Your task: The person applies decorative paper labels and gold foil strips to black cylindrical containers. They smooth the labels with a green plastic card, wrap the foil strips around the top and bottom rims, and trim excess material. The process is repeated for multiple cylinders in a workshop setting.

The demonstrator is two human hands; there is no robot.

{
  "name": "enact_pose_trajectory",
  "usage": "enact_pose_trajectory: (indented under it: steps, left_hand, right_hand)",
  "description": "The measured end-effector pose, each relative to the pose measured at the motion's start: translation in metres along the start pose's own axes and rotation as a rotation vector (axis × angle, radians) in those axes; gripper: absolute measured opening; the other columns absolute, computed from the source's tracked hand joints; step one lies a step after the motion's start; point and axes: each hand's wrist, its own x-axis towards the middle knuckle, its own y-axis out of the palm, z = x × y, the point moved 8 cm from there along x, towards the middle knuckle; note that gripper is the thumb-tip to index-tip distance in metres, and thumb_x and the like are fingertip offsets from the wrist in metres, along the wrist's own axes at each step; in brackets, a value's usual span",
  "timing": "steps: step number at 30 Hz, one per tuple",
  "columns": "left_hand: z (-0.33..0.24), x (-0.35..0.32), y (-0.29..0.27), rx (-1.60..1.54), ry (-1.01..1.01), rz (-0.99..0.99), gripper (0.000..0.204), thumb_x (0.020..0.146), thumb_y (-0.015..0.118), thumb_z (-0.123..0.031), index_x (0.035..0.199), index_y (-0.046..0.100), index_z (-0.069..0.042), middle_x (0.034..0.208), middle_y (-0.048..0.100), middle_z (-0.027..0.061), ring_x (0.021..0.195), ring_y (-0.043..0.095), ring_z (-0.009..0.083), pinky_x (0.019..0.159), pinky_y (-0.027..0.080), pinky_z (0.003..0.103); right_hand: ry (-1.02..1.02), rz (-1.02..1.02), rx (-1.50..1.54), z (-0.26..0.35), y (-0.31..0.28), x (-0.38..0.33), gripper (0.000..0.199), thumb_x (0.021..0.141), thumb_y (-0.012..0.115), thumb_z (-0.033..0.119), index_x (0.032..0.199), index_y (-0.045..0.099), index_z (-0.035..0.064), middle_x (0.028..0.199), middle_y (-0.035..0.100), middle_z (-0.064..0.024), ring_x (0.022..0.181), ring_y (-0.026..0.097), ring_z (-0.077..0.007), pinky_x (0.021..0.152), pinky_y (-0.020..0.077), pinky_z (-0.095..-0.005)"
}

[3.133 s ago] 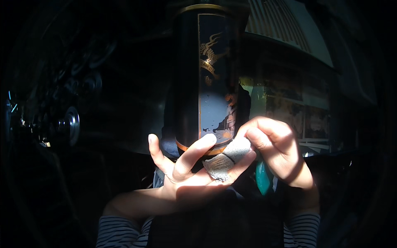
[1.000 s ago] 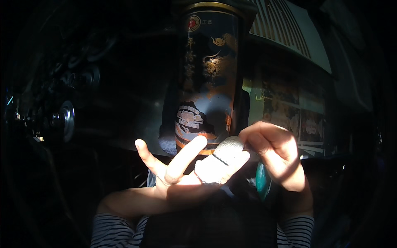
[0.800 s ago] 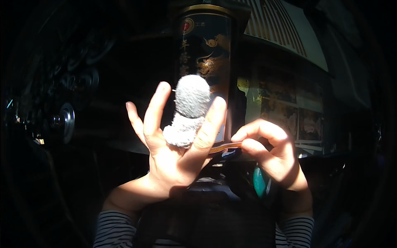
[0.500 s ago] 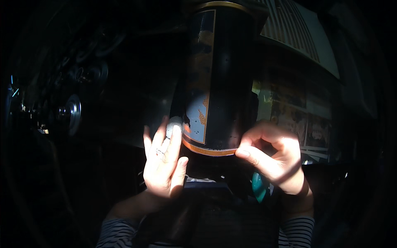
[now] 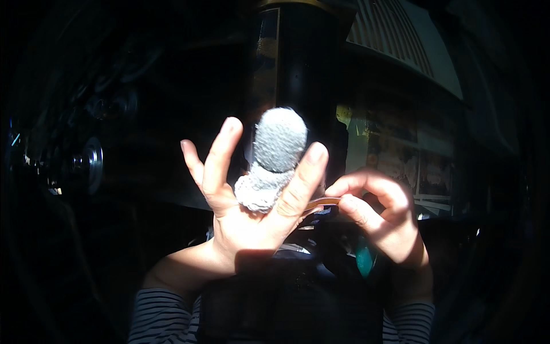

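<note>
A tall black cylinder (image 5: 298, 69) with gold ornament stands upright in front of me, mostly in shadow. My right hand (image 5: 381, 221) pinches its gold-banded lower rim (image 5: 322, 202) from the right. My left hand (image 5: 252, 206) is raised before the cylinder, palm toward me and fingers spread. A grey cloth (image 5: 276, 157) is wrapped over its middle fingers like a cap. Both sleeves are striped.
Round metal parts (image 5: 89, 163) glint in the dark at the left. Coloured pictures (image 5: 401, 163) hang on a wall behind the cylinder at the right, under a ribbed roof (image 5: 401, 40). A teal object (image 5: 365, 258) shows below my right hand.
My left hand, pressed flat against the cylinder's lower part half a second ago, has come off it and spread, showing the cloth-capped fingers. My right hand stays at the rim.
</note>
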Motion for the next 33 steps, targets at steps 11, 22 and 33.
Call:
enact_pose_trajectory:
  steps: [11,22,33]
  left_hand:
    - [0.016,-0.052,-0.019,0.009,-0.179,0.098,0.04,0.078,0.069,-0.021,0.116,0.058,-0.024,0.109,0.056,0.017,0.108,0.054,0.0297,0.097,0.021,0.07]
    - [-0.006,-0.015,-0.006,0.005,0.125,-0.09,0.055,0.068,0.075,-0.04,0.117,0.059,-0.022,0.122,0.048,0.0055,0.107,0.053,0.0181,0.097,0.026,0.065]
    - [0.02,-0.052,-0.017,-0.102,-0.223,0.23,0.046,0.078,0.065,-0.012,0.122,0.052,-0.012,0.11,0.06,0.0125,0.112,0.052,0.0303,0.101,0.017,0.066]
  right_hand:
    - [-0.076,0.017,0.011,0.011,0.01,0.008,0.009,0.08,0.067,0.007,0.078,0.061,0.001,0.068,0.057,-0.001,0.058,0.051,-0.0052,0.054,0.0417,-0.0179]
    - [0.084,0.041,0.268,-0.002,0.011,-0.007,0.021,0.093,0.047,0.016,0.094,0.06,-0.0012,0.085,0.064,-0.0085,0.079,0.062,-0.014,0.073,0.0497,-0.0257]
    - [-0.018,0.023,0.133,0.014,0.018,-0.001,0.008,0.081,0.066,0.006,0.081,0.061,0.0003,0.07,0.06,-0.0026,0.059,0.055,-0.0066,0.055,0.0438,-0.0181]
